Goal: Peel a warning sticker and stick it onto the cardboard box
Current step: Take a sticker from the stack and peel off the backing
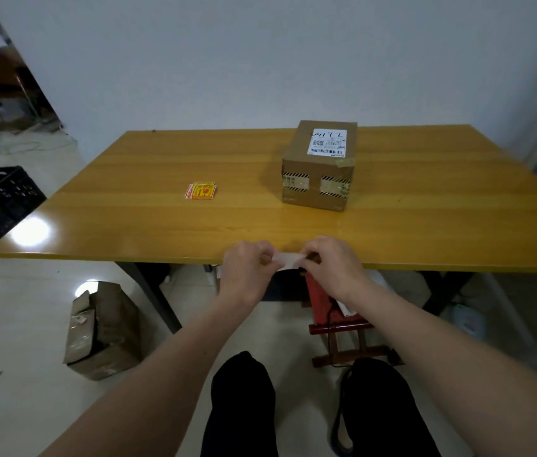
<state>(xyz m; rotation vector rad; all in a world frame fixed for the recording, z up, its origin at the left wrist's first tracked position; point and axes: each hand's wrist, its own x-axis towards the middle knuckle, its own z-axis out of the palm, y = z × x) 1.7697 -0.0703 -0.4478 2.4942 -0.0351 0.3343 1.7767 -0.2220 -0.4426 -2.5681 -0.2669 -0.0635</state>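
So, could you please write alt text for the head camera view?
Left hand and right hand pinch a pale sticker at the near edge of a yellow table. Farther back sit a cardboard box and a stack of stickers.

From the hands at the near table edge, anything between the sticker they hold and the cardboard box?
Nothing visible. The left hand and right hand pinch the sticker at the near edge; the bare table runs to the cardboard box. The sticker stack lies off to the left.

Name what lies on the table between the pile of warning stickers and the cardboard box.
Nothing: the head view shows only bare tabletop between the sticker pile and the cardboard box.
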